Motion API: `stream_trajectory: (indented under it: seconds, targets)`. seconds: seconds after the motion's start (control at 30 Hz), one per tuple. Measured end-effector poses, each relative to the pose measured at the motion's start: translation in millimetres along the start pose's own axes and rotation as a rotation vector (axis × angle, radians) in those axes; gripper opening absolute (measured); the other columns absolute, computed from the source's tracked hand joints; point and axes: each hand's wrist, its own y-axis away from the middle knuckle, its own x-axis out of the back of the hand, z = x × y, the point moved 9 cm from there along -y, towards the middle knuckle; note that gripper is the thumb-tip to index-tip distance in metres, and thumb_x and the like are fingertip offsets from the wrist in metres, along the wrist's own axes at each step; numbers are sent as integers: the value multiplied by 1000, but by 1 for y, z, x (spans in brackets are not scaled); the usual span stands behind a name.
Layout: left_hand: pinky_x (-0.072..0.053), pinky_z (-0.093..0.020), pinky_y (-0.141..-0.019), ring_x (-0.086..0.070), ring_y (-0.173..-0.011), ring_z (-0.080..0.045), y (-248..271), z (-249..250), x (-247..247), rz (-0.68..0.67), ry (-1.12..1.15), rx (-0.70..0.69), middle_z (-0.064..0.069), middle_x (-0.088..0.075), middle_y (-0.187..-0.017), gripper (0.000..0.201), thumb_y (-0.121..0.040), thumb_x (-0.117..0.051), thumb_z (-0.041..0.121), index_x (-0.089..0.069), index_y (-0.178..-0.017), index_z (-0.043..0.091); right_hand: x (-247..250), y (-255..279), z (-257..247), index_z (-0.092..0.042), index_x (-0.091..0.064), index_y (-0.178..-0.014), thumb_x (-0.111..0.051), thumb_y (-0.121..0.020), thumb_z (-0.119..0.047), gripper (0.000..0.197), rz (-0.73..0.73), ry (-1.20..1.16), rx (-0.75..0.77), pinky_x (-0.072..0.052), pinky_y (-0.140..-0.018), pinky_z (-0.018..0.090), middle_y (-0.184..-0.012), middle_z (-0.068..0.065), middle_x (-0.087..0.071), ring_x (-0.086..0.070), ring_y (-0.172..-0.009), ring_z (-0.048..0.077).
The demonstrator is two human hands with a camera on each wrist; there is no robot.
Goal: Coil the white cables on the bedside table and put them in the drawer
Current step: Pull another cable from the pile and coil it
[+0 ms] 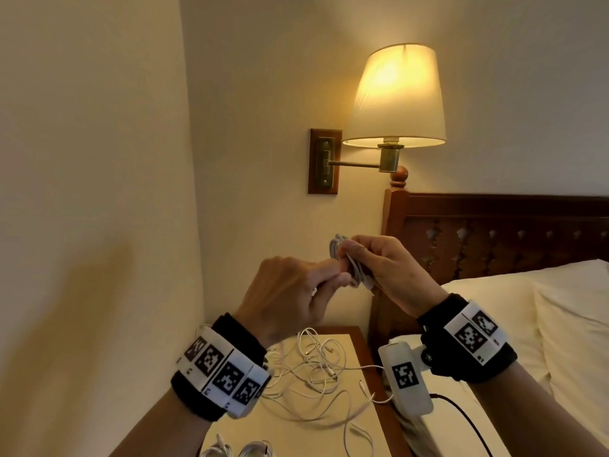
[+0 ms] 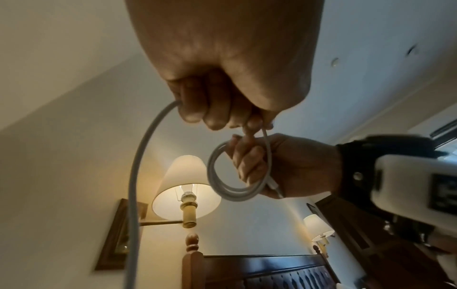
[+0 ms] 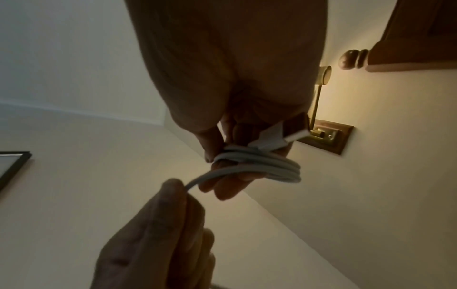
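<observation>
Coil (image 2: 237, 176) of white cable sits mid-frame in head view, raised above the counter (image 1: 357, 344), right hand (image 1: 392, 268) fingers (image 2: 247, 164) curled round its loops so they don't spring open. Left hand (image 1: 290, 295) pinches the free strand (image 2: 138, 166), likely feeding the next wrap. Loose cables (image 1: 316, 367) tangled on counter below; two coiled bundles (image 1: 237, 450) at bottom edge. Drawer not visible. Lit wall lamp (image 1: 395, 97), headboard (image 1: 494, 232), pillow (image 1: 494, 301) at right.

The coiled cable (image 1: 342, 258) sits in the right hand (image 1: 389, 268), up above the bedside table (image 1: 357, 341). The left hand (image 1: 290, 291) is just left of that grip. Loose cables (image 1: 316, 367) lie on the table below both hands; the pillow (image 1: 494, 305) lies right of them.
</observation>
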Motion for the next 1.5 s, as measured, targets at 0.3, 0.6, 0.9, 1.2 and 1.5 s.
stream_trajectory:
  seconds: [0.3, 0.6, 0.9, 1.2, 1.5]
  targets:
    - [-31, -19, -49, -36, -54, 1, -2, -22, 5, 163, -102, 47, 16, -54, -63, 19, -97, -50, 43, -60, -91, 28, -9, 5, -4, 5, -64, -99, -42, -102, -21, 34, -108, 126, -31, -41, -52, 10, -65, -2, -62, -55, -54, 2]
    - [-33, -18, -47, -40, -46, -8, 9, -61, -21, 172, 244, 238, 12, -43, -55, 42, -95, -34, 59, -48, -76, 25, -18, 9, 17, -5, -57, -91, -40, -98, -25, 27, -217, -398, -189, -46, -62, 21, -61, -1, -47, -49, -59, 13]
    - [-42, -21, -62, -50, -65, -11, 77, -107, -89, 32, 502, 593, 0, -56, -69, 27, -101, -38, 30, -52, -78, 26, -1, -2, 32, -9, -52, -90, -34, -104, -23, 27, -67, -674, -198, -34, -58, 22, -64, -4, -34, -38, -56, 10]
    - [-44, -26, -70, -55, -71, -6, 127, -121, -131, -188, 363, 753, 7, -58, -74, 32, -101, -45, 29, -56, -71, 31, 40, -19, 22, -12, -51, -88, -28, -106, -24, 32, 136, -748, -154, -31, -59, 21, -62, -6, -32, -34, -55, 7]
    - [-40, -25, -40, -50, -44, -14, 102, -116, -111, 137, 795, 1111, -3, -58, -58, 24, -89, -67, 29, -61, -81, 7, 21, -20, 28, -12, -52, -91, -29, -105, -24, 29, 60, -830, -186, -34, -58, 21, -65, -5, -31, -35, -57, 8]
